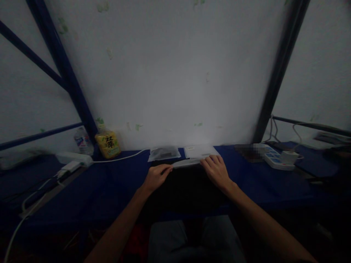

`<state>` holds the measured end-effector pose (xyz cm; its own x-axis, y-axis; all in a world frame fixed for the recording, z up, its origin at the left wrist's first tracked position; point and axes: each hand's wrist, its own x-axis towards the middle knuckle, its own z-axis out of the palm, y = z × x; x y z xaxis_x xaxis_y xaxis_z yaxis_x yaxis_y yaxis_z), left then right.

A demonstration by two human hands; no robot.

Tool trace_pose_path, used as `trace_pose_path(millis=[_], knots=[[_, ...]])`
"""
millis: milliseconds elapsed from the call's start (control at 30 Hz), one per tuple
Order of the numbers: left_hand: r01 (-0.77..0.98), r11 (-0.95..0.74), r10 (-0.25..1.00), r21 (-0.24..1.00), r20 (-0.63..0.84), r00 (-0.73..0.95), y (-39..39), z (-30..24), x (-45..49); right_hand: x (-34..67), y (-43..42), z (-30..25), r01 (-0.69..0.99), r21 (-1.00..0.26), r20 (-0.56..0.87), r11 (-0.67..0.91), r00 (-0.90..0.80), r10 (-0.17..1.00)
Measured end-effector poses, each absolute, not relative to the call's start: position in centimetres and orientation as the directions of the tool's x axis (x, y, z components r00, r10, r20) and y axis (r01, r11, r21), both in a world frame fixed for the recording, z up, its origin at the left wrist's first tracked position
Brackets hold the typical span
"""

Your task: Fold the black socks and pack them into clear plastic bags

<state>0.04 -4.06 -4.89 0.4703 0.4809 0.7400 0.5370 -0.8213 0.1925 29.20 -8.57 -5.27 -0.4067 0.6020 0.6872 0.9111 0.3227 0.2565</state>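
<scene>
L hand [156, 178] & R hand [216, 171] both gripping flat pale pkt [186, 163] on blue counter [109, 186], clear bag [163, 153] just behind.

The head-worn camera looks out from above the person's lap [192, 235], tilted forward and down through a wide, curved field. The forearms [117, 226] reach away from it, with the left hand [157, 178] and right hand [216, 171] fairly near and centred low in the frame. The dark blue surface [82, 190] crosses beyond them, and the farther white wall [170, 73] fills the upper half.
</scene>
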Motion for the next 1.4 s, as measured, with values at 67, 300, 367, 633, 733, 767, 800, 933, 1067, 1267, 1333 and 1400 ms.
trace_pose_path(millis=[67,300,367,633,733,767,800,933,1067,1267,1333,1400], knots=[[0.552,-0.805,0.508,0.219,0.735,0.449,-4.0,-4.7,-0.2,30.3,-8.4,-5.5,0.929,0.239,0.712,0.281,-0.365,0.6],[0.606,-0.774,0.559,0.184,0.649,0.516,-4.1,-3.0,-1.5,32.9,-8.3,-5.5,0.889,0.086,0.696,0.451,-0.377,0.611],[0.633,-0.759,0.576,0.151,0.609,0.545,-3.8,-2.4,-0.9,32.5,-7.8,-4.9,0.867,-0.03,0.686,0.497,-0.344,0.641],[0.741,-0.664,0.709,0.098,0.399,0.582,0.5,-7.0,5.9,26.5,-2.7,-6.9,0.849,-0.076,0.47,0.523,-0.432,0.77],[0.772,-0.629,0.753,0.097,0.325,0.572,1.1,-9.2,6.5,25.7,-1.8,-8.9,0.862,-0.057,0.377,0.503,-0.448,0.811],[0.782,-0.616,0.768,0.094,0.291,0.57,1.0,-9.6,6.5,25.8,-1.7,-9.4,0.866,-0.06,0.354,0.496,-0.446,0.822],[0.792,-0.603,0.783,0.089,0.254,0.568,0.8,-9.8,6.4,25.9,-1.7,-9.8,0.868,-0.066,0.334,0.492,-0.445,0.831],[0.816,-0.573,0.815,0.079,0.155,0.558,0.1,-9.4,6.4,26.5,-1.4,-10.5,0.85,-0.085,0.281,0.52,-0.48,0.831],[0.812,-0.579,0.813,0.078,0.135,0.567,0.0,-9.2,6.6,26.7,-0.8,-10.8,0.819,-0.089,0.261,0.567,-0.53,0.807],[0.779,-0.622,0.778,0.078,0.182,0.602,-0.9,-9.0,6.2,26.3,-0.8,-10.8,0.824,-0.137,0.25,0.549,-0.508,0.824],[0.721,-0.689,0.719,0.07,0.186,0.67,-1.5,-8.7,6.1,26.3,-1.0,-10.7,0.822,-0.202,0.276,0.532,-0.473,0.837],[0.65,-0.758,0.649,0.062,0.176,0.74,-2.0,-8.2,6.1,26.5,-1.0,-10.6,0.795,-0.285,0.312,0.535,-0.451,0.836]])
